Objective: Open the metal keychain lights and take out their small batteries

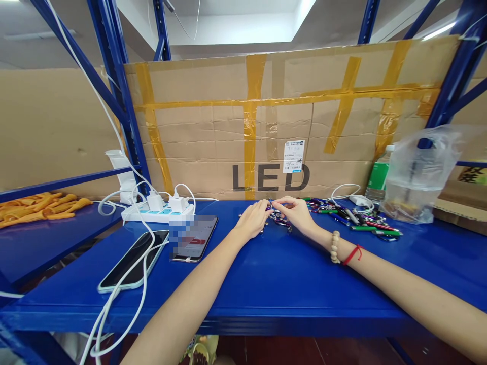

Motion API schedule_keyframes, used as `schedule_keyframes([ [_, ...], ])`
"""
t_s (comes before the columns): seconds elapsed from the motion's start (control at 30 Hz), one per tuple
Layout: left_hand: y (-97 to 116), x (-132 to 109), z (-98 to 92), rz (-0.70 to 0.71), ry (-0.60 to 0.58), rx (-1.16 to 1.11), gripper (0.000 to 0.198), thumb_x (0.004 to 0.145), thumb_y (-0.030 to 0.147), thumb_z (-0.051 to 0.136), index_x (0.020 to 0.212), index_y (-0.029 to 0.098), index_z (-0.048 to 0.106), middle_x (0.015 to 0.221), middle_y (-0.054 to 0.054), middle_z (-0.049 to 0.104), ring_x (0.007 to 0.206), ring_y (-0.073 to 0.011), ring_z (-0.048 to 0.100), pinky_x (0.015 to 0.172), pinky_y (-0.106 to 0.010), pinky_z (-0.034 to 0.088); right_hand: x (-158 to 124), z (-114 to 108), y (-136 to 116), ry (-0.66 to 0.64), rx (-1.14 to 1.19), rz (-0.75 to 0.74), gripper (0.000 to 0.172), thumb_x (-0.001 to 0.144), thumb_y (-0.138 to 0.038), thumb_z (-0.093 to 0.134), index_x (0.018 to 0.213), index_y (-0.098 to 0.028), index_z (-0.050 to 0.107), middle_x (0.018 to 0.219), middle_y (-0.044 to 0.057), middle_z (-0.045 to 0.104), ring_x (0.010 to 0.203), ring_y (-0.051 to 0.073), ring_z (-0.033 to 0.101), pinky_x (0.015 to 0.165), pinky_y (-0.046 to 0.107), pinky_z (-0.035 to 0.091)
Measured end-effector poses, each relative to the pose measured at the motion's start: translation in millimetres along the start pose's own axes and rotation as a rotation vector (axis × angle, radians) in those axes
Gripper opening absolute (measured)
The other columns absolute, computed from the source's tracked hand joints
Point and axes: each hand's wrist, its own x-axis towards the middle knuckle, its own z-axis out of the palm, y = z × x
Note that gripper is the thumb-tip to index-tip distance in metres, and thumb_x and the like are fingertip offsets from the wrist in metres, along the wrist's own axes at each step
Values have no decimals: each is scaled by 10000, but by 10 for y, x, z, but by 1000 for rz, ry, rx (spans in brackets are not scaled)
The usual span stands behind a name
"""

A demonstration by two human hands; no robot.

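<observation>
My left hand (252,221) is at the back middle of the blue shelf, fingers drawn together over small shiny parts. My right hand (297,215) pinches its thumb and fingertips close to the left fingertips. Whatever each hand holds is too small and hidden to name. Below and between the hands lies a little heap of small shiny metal parts (280,221), some purple. To the right of my right hand spreads a pile of slim coloured pen-like sticks (355,218), green, blue, black, red and silver.
Two phones (133,261) (196,238) lie at left beside a white power strip (142,214) with plugs and trailing cables. At right stand a green-labelled bottle (377,175) and a clear plastic bag (416,177). A taped cardboard sheet (213,137) closes the back; blue posts flank it.
</observation>
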Motion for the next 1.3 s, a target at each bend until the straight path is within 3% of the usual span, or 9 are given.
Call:
schedule_keyframes([
  [0.3, -43, 22, 66, 12, 59, -28, 259, 907, 280, 202, 1000, 181, 423, 1013, -55, 522, 944, -148, 500, 844, -272, 380, 1, 21, 20, 46, 128, 93, 419, 641, -531, 588, 800, -145, 627, 430, -34, 466, 342, 63, 364, 326, 198, 297],
  [0.57, -75, 33, 68, 6, 4, -2, 282, 908, 296, 201, 1038, 195, 431, 1044, -44, 537, 970, -149, 514, 836, -263, 390, -6, 9, 6, -17, 71, 47, 420, 620, -530, 602, 773, -141, 645, 427, -28, 475, 360, 72, 376, 350, 210, 303],
  [0.77, -60, -18, 13, 32, -30, 9, 296, 909, 315, 192, 1031, 208, 439, 1017, -32, 567, 913, -152, 549, 768, -249, 409, 3, -4, 22, -87, 109, 118, 372, 590, -478, 643, 743, -138, 643, 443, -31, 482, 390, 71, 375, 372, 213, 294],
  [1.07, -82, -18, 82, 68, 65, 12, 298, 906, 288, 217, 1067, 185, 445, 1049, -46, 560, 975, -148, 523, 840, -256, 393, -33, -43, 8, -258, 259, 252, 338, 628, -471, 630, 664, -138, 588, 475, -51, 450, 406, 34, 334, 378, 180, 241],
  [1.3, -49, -45, 43, 116, 77, -18, 309, 903, 246, 214, 1156, 177, 378, 1082, -61, 546, 1004, -146, 507, 857, -266, 396, -44, -37, -49, -234, 224, 282, 373, 622, -502, 622, 647, -134, 568, 488, -46, 455, 404, 30, 347, 368, 165, 228],
])
